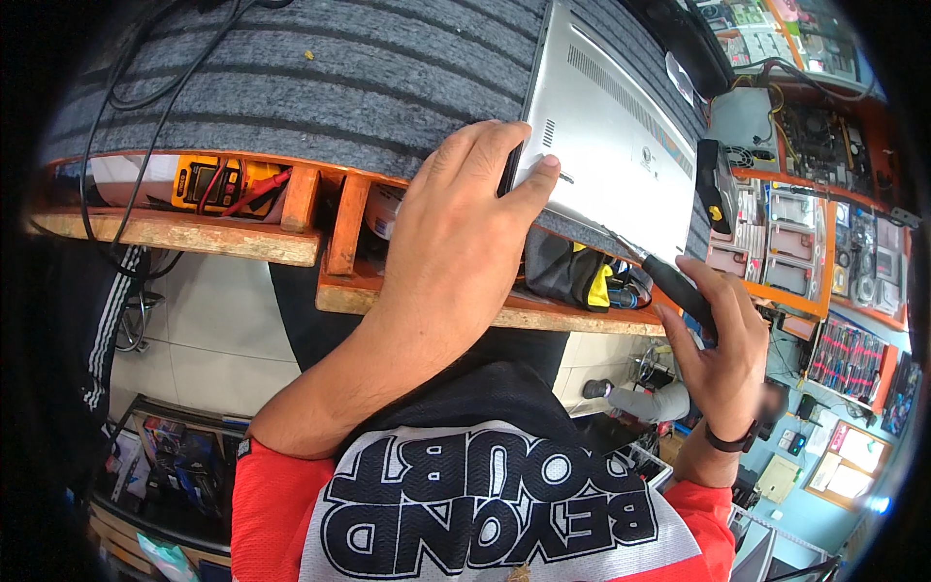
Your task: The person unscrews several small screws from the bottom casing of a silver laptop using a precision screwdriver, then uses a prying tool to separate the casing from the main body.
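A silver laptop lies with its bottom cover up, vent slots and a logo showing, on the grey ribbed mat. My left hand grips its left corner, the thumb pressed on the cover and the fingers along the side edge. In my right hand is a black-handled tool with a narrow metal tip. That tip meets the laptop's near edge; whether it is inside the seam I cannot tell. The tool's exact kind is not clear.
Below the ribbed mat, wooden drawers hold a yellow multimeter and a grey-yellow pouch. Black cables hang over the left edge. A black device sits right of the laptop. Shelves of parts line the right; a person's leg shows behind.
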The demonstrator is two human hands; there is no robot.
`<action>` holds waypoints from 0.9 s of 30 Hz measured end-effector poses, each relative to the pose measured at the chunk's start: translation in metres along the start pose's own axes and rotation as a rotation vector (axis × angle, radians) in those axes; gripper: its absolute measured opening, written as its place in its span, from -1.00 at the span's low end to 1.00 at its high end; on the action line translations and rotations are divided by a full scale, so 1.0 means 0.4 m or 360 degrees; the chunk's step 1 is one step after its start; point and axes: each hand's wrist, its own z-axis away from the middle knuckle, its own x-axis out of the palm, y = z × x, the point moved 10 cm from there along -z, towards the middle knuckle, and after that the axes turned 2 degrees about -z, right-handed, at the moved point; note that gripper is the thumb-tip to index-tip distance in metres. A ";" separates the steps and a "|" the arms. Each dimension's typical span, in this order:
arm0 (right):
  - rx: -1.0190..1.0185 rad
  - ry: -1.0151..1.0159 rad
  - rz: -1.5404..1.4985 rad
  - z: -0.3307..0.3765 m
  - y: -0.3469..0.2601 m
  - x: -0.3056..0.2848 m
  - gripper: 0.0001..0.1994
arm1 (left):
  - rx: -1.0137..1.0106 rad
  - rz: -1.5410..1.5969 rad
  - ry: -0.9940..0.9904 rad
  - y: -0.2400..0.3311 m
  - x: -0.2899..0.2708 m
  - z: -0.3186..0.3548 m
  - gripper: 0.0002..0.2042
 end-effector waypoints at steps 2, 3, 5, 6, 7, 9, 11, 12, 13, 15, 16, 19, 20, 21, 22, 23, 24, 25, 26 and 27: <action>-0.0012 -0.0034 0.0012 0.004 0.009 0.006 -0.64 | 0.0002 -0.0005 0.0008 0.000 -0.002 0.001 -0.65; -0.0018 -0.0051 0.0018 0.006 0.012 0.008 -0.63 | 0.0000 -0.0010 0.0005 0.000 -0.002 0.001 -0.65; -0.0050 -0.0057 0.0144 0.007 0.009 0.005 -0.63 | -0.0003 -0.0022 0.0001 0.000 -0.004 0.001 -0.64; -0.0066 -0.0060 0.0207 0.006 0.007 0.002 -0.63 | 0.0000 -0.0030 0.0003 0.000 -0.005 0.001 -0.64; -0.0072 -0.0065 0.0272 0.004 0.000 0.000 -0.64 | 0.0006 -0.0032 -0.0001 0.002 -0.004 0.001 -0.64; -0.0085 -0.0075 0.0402 -0.007 -0.017 -0.003 -0.66 | 0.0014 -0.0031 -0.0004 0.004 -0.003 0.000 -0.64; -0.0155 -0.0138 0.0437 -0.012 -0.028 -0.009 -0.66 | 0.0015 -0.0028 0.0006 0.005 -0.006 -0.001 -0.63; -0.0189 -0.0169 0.0454 -0.012 -0.033 -0.009 -0.66 | 0.0009 -0.0031 -0.0002 0.004 -0.006 -0.001 -0.63; -0.0195 -0.0169 0.0510 -0.014 -0.034 -0.010 -0.65 | 0.0003 -0.0037 -0.0006 0.003 -0.007 -0.001 -0.63; -0.0208 -0.0170 0.0620 -0.017 -0.039 -0.012 -0.63 | -0.0002 -0.0038 -0.0007 0.003 -0.008 -0.002 -0.63; -0.0196 -0.0186 0.0677 -0.015 -0.037 -0.010 -0.63 | 0.0001 -0.0031 -0.0009 0.003 -0.007 -0.002 -0.63; -0.0207 -0.0244 0.0769 -0.018 -0.043 -0.006 -0.65 | 0.0006 -0.0038 -0.0012 0.004 -0.006 -0.004 -0.63; -0.0243 -0.0269 0.0748 -0.030 -0.057 -0.007 -0.66 | 0.0007 -0.0047 -0.0012 0.005 -0.006 -0.005 -0.63; -0.0278 -0.0294 0.0726 -0.037 -0.066 -0.006 -0.66 | 0.0005 -0.0047 -0.0012 0.004 -0.005 -0.003 -0.64; -0.0309 -0.0328 0.0766 -0.036 -0.068 -0.004 -0.66 | 0.0003 -0.0040 -0.0008 0.003 -0.005 -0.002 -0.64; -0.0340 -0.0361 0.0805 -0.034 -0.068 -0.003 -0.66 | 0.0002 -0.0033 -0.0005 0.003 -0.006 -0.002 -0.64; -0.0372 -0.0395 0.0844 -0.031 -0.068 0.000 -0.66 | 0.0000 -0.0026 -0.0002 0.002 -0.007 -0.002 -0.64; -0.0338 -0.0365 0.0842 -0.031 -0.061 -0.004 -0.66 | -0.0002 -0.0021 0.0000 0.002 -0.007 -0.003 -0.64; -0.0304 -0.0336 0.0840 -0.029 -0.054 -0.006 -0.65 | -0.0004 -0.0016 0.0003 0.002 -0.008 -0.004 -0.64; -0.0270 -0.0307 0.0838 -0.029 -0.049 -0.010 -0.64 | 0.0000 -0.0021 0.0003 0.003 -0.007 -0.004 -0.64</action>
